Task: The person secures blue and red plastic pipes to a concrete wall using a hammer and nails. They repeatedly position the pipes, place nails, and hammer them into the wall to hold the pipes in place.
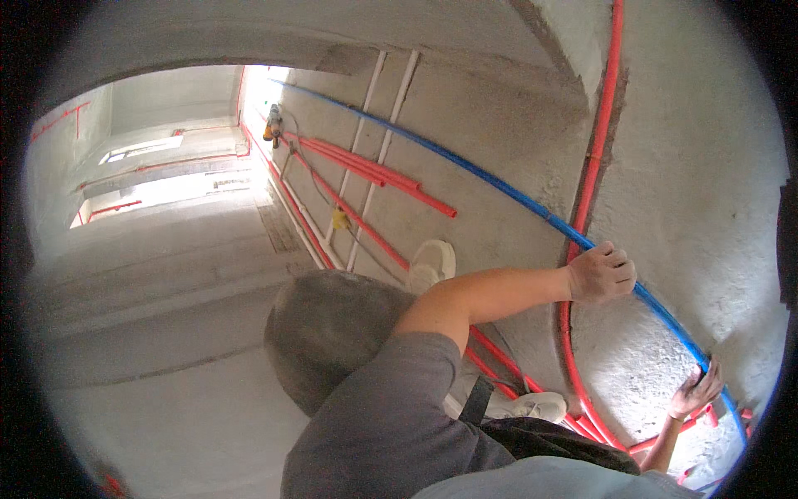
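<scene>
A long blue pipe (pixel 490 180) runs slantwise from the far upper left to the lower right. My left hand (pixel 603 273), in a pale, thin glove, has its fingers curled around the pipe, just right of where it crosses a red pipe (pixel 592 179). Further down at the lower right, my right hand (pixel 697 391) grips the same blue pipe, thumb and fingers on either side of it. The red pipe follows a chased groove in the rough grey plaster and bends on below my left hand.
Several loose red pipes (pixel 391 170) lie on the concrete floor, crossing white pipes (pixel 399 100). A yellow and black power drill (pixel 273 125) is at the far left, with a small yellow object (pixel 341 219) on a cord nearer. My white shoes (pixel 432 262) are beside more red pipes.
</scene>
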`<act>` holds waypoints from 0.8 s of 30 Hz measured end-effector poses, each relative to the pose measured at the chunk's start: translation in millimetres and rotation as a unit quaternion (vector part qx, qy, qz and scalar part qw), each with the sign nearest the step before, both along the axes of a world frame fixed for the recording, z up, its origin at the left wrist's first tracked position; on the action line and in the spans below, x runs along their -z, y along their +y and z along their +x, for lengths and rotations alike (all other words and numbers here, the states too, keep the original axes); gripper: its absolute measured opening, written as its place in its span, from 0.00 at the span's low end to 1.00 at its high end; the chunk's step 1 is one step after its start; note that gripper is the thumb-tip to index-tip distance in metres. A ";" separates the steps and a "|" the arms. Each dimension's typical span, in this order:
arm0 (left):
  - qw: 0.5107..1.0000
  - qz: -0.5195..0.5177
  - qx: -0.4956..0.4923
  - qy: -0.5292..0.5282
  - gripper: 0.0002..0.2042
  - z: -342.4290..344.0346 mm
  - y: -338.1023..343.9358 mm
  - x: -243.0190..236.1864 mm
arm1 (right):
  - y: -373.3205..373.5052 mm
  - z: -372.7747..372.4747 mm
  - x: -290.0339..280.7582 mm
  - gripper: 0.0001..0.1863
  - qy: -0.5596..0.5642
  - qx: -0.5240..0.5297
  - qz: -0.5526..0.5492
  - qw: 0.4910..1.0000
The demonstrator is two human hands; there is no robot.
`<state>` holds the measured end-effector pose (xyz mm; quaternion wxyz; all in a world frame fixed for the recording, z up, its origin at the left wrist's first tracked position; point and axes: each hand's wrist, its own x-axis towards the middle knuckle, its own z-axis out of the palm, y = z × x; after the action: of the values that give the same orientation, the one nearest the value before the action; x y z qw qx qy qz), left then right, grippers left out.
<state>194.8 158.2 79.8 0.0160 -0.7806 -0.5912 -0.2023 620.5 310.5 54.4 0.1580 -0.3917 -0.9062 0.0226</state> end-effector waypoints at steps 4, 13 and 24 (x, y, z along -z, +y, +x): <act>0.999 0.000 0.014 -0.039 0.14 2.0 6.0 11.9 | 10.1 12.7 6.0 0.24 -0.023 -0.002 0.029 0.999; 0.970 -0.173 -0.172 -0.004 0.18 35.0 -16.7 -70.9 | -7.8 -37.8 -80.3 0.26 -0.319 0.079 -0.060 0.943; 0.604 -0.553 -0.515 -0.253 0.24 -121.6 -376.0 -399.1 | -271.8 -73.0 -371.2 0.21 -0.213 -0.157 -0.604 0.752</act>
<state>73.2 -217.8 478.9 -0.4675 -0.1244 -0.8750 0.0161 547.5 38.7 425.7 -0.3144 -0.2526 -0.7626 0.5058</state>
